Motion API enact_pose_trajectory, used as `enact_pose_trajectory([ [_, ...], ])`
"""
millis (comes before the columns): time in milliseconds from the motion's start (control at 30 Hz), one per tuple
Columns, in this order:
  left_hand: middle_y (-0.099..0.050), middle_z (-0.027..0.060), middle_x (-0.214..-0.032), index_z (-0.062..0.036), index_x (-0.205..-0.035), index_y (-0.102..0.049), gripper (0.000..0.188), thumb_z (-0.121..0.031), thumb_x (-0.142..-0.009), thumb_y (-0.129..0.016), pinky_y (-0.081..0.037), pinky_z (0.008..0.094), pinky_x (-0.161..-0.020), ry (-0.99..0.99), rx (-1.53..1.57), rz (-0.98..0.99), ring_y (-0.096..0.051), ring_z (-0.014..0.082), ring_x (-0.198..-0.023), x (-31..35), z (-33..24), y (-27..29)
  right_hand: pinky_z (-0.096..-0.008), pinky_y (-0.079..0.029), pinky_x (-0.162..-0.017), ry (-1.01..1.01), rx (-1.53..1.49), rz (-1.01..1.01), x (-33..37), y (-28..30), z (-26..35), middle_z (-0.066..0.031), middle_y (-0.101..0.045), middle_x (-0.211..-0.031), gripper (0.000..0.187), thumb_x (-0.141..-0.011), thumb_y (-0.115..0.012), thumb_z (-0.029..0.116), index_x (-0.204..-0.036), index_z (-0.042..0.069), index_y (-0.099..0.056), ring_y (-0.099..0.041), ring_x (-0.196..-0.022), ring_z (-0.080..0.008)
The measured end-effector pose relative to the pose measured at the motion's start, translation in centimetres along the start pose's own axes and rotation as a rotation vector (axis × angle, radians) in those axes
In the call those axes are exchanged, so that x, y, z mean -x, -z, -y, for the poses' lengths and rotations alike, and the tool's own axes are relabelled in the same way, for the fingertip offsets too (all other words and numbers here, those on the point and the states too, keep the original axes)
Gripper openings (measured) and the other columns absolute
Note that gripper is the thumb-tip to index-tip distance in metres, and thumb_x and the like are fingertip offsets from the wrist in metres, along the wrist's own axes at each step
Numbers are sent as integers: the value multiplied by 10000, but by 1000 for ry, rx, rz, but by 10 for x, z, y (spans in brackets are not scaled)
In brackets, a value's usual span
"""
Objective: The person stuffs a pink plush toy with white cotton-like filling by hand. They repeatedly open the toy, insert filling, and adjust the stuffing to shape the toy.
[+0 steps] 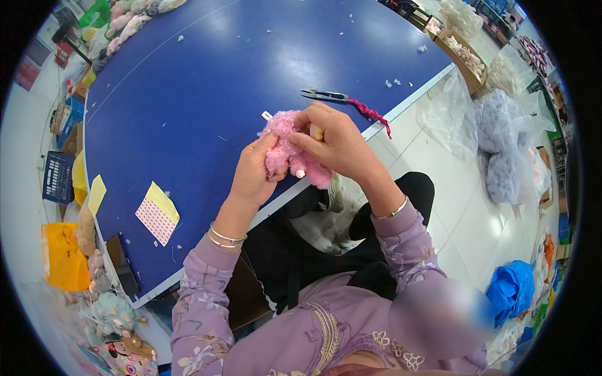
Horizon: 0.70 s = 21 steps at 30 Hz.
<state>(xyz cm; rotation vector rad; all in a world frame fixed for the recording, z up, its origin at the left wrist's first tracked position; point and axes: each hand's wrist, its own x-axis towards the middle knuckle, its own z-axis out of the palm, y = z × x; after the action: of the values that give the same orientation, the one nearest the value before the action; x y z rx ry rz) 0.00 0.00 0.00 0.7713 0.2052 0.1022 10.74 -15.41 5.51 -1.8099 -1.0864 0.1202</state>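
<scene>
A fluffy pink plush toy (287, 139) is held between my two hands, just above the near edge of the blue table. My left hand (256, 166) grips its left side, thumb on top and fingers curled beneath. Over its right side, my right hand (329, 139) pinches at the fur with thumb and bent fingers; what lies between those fingertips is partly hidden. A small white tag (266, 116) sticks out at the toy's upper left. Just beyond my right hand lie dark thread snips (325, 95) with a braided red cord (370, 114) on their handle.
On the blue table (207, 81) lie a sheet of red-printed stickers (157, 216), a yellow slip (96, 194) and scattered fluff. Plush toys (128, 31) are piled at the far left. To the right, bagged grey plush (498, 119) and a carton (464, 59) stand on the tiled floor.
</scene>
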Motion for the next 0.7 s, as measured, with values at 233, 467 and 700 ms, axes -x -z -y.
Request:
enact_pose_trajectory([
  [233, -572, 3, -705, -64, -942, -597, 250, -281, -1011, -493, -317, 205, -413, 88, -45, -49, -484, 65, -514, -1, 9, -7, -335, -503, -701, -180, -83, 107, 4, 6, -13, -130, -647, -858, 348, -806, -743, 268, -973, -6, -609, -632, -767, -229],
  [467, -585, -5, -733, -70, -982, -613, 279, -332, -999, -518, -338, 210, -432, 53, -39, -264, -485, 58, -527, -3, -3, -37, -342, -506, -658, -310, -194, 155, -3, -3, -27, -138, -644, -768, 361, -766, -727, 238, -953, -38, -588, -628, -686, -213],
  [700, -599, 29, -780, -27, -1001, -603, 224, -236, -928, -636, -408, 220, -501, 31, -284, 23, -474, 58, -537, -3, -5, -12, -395, -454, -583, -363, -36, -35, -2, -16, -39, -206, -570, -656, 219, -794, -617, 161, -788, -49, -557, -598, -616, -311],
])
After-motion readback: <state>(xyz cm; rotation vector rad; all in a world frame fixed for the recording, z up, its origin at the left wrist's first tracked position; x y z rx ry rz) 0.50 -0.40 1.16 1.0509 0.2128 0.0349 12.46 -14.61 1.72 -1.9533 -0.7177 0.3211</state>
